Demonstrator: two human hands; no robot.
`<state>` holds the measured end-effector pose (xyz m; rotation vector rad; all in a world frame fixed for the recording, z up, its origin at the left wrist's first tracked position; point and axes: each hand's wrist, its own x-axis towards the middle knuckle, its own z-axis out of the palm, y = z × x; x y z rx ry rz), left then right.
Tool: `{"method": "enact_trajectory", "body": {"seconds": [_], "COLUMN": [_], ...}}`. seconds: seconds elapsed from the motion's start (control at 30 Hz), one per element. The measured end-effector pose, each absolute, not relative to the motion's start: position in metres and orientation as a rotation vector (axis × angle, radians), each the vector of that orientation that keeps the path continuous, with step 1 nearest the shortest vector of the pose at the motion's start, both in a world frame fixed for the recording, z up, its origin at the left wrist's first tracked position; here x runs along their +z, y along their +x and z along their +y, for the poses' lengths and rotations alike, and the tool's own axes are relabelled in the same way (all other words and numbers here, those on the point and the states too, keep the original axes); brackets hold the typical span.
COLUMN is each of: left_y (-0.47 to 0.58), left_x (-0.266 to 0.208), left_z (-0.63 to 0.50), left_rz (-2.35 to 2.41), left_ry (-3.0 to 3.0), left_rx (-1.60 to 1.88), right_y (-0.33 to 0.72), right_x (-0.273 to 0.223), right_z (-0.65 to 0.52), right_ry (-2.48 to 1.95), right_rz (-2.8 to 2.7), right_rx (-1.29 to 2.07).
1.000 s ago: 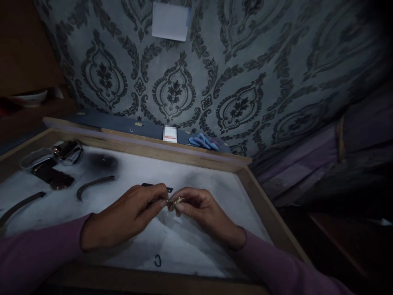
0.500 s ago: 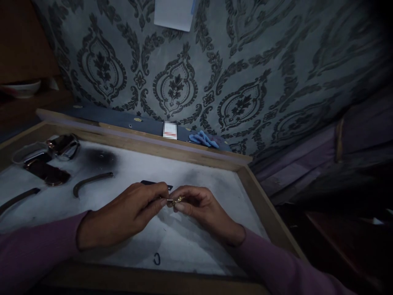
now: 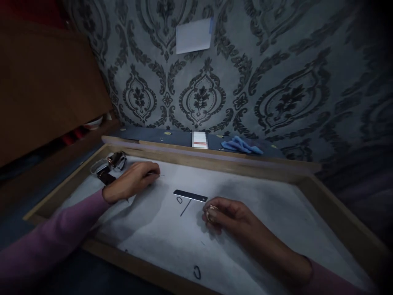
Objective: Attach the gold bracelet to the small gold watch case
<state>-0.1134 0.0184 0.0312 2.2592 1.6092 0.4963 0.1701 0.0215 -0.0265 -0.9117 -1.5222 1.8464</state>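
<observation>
My right hand (image 3: 233,217) pinches a small round gold-coloured metal piece (image 3: 211,214), perhaps a watch part, between thumb and fingers low over the white sheet (image 3: 245,184). Off to the left, my left hand (image 3: 135,180) is closed, and a thin metal point (image 3: 162,175) sticks out past its fingertips; the rest of that tool is hidden. Between the hands lies a dark flat blade (image 3: 190,196) with a small hole at one end. Beside my left hand are watches (image 3: 116,161) with dark straps, partly covered by it.
A raised wooden rim (image 3: 215,157) frames the worktop. Behind it, on a dark blue cloth, are a blue rag (image 3: 242,145) and a small white box (image 3: 199,140). A dark C-shaped mark or piece (image 3: 197,272) is near the front edge. Wooden furniture (image 3: 46,90) stands at left.
My hands have moved apart: the left went left with the thin tool, the right kept the gold-coloured piece. The blade is now fully uncovered. The view has shifted left.
</observation>
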Motion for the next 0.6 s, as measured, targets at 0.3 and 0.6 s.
{"method": "enact_trajectory", "body": {"seconds": [0.3,0.6], "left_y": [-0.120,-0.092], "left_x": [0.011,0.002], "left_z": [0.008,0.018], "left_rz": [1.645,1.599], "left_ry": [2.312,2.677], "left_rx": [0.466,0.180], "right_y": [0.161,0.164], "right_x": [-0.030,-0.031], "right_z": [0.010,0.008], "right_ry": [-0.922,-0.908], "right_rz": [-1.234,-1.175], "right_rx": [2.061,2.099]}}
